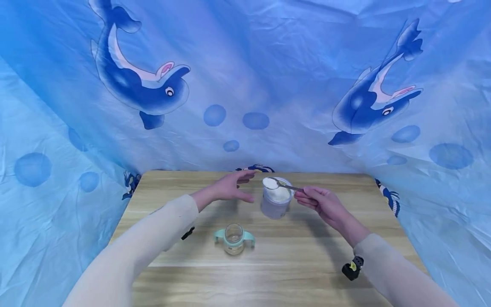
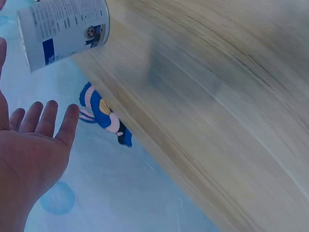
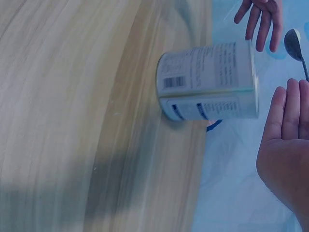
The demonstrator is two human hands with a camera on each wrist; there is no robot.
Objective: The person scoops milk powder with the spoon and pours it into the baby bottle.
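Observation:
My right hand pinches the handle of a metal spoon, whose bowl carries a heap of white powder. The spoon is over the mouth of a can that has white powder inside and stands upright on the table. In the right wrist view the can shows its printed label and barcode. To the left of the can, my left hand hovers with fingers spread, apart from it and holding nothing. Nearer to me stands a clear baby bottle without a lid, with two mint-green handles.
The wooden table ends at a blue curtain printed with dolphins, which hangs behind it and along both sides. A black device is strapped at my right wrist, and part of another shows below my left sleeve.

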